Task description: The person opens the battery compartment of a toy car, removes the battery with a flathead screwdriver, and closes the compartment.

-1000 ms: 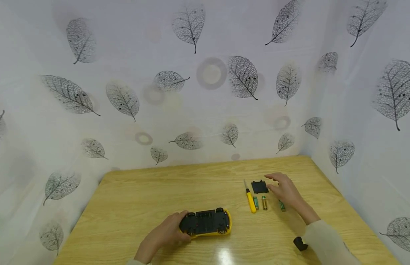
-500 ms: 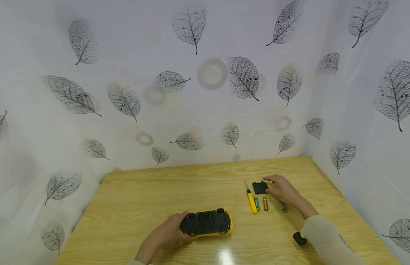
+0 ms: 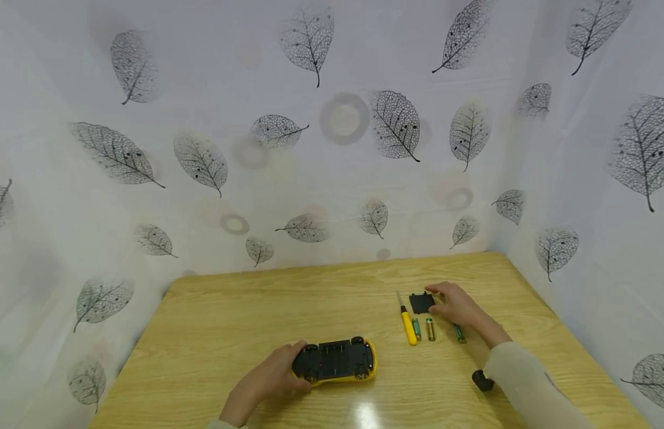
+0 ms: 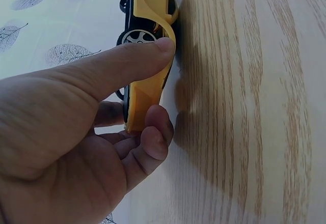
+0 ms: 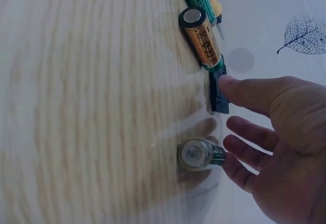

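My left hand (image 3: 278, 372) grips one end of a yellow toy car (image 3: 336, 361), which lies upside down with its black underside and an uncovered battery compartment facing up. In the left wrist view, the thumb presses the car's side by a wheel (image 4: 138, 36). My right hand (image 3: 459, 307) reaches over a flat black battery cover (image 3: 420, 303), fingers spread, the thumb at its near right corner and the index fingertip near its far right corner. A green battery (image 5: 198, 154) lies beneath that hand's other fingers.
A yellow-handled screwdriver (image 3: 408, 328) lies left of the cover. Two more batteries, one green (image 3: 416, 329) and one gold (image 3: 430, 329), lie in front of it. A small black object (image 3: 482, 380) shows at the right sleeve. A leaf-patterned curtain (image 3: 310, 179) bounds the wooden table (image 3: 246, 310).
My right hand has shifted slightly left, closer to the battery cover, and its thumb and index finger have drawn nearer its edge. The left hand and toy car have stayed put.
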A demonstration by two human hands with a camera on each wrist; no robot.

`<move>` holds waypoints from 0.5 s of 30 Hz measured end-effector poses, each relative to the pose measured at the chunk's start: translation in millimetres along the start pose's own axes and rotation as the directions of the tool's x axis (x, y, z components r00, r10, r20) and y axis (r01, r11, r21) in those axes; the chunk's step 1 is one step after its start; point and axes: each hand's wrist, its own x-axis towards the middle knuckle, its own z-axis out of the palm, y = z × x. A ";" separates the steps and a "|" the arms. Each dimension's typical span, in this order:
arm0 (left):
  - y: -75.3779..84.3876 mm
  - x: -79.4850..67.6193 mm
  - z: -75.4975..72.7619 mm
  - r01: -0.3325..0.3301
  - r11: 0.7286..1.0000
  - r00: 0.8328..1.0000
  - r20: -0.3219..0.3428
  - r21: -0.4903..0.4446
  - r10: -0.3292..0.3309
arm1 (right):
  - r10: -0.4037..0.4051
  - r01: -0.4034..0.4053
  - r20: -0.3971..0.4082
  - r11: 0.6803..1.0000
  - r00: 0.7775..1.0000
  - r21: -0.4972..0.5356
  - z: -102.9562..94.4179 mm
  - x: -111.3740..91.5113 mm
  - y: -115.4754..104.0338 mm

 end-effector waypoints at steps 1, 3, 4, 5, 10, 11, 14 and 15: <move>0.0 -0.2 0.1 0.000 1.000 1.000 0.002 -0.002 0.000 | 0.007 -0.007 0.005 1.000 1.000 0.001 0.1 0.6 0.3; 0.0 -0.4 0.0 0.000 1.000 1.000 0.002 -0.002 0.000 | 0.014 -0.014 0.014 1.000 1.000 0.002 -0.1 1.6 0.4; -0.1 -0.4 0.1 -0.002 1.000 1.000 0.002 -0.001 0.002 | 0.014 -0.014 0.016 1.000 1.000 0.000 -0.2 2.2 0.5; 0.0 -0.5 0.1 -0.003 1.000 1.000 0.001 0.000 0.003 | 0.016 -0.016 0.016 1.000 1.000 -0.002 -0.1 2.8 0.8; 0.1 -0.7 0.1 -0.004 1.000 1.000 0.002 -0.001 0.004 | 0.011 -0.010 0.018 1.000 1.000 -0.013 1.2 5.5 3.1; 0.2 -0.8 0.0 -0.002 1.000 1.000 0.002 -0.001 0.002 | 0.007 -0.006 0.016 1.000 1.000 -0.013 1.5 5.8 3.6; 0.5 -0.7 0.0 -0.002 1.000 1.000 0.003 -0.001 0.002 | -0.007 0.007 0.016 1.000 1.000 -0.015 2.1 6.5 4.9; 0.6 -0.7 0.0 -0.002 1.000 1.000 0.003 0.000 0.002 | -0.007 0.007 0.018 1.000 1.000 -0.011 2.3 6.6 5.1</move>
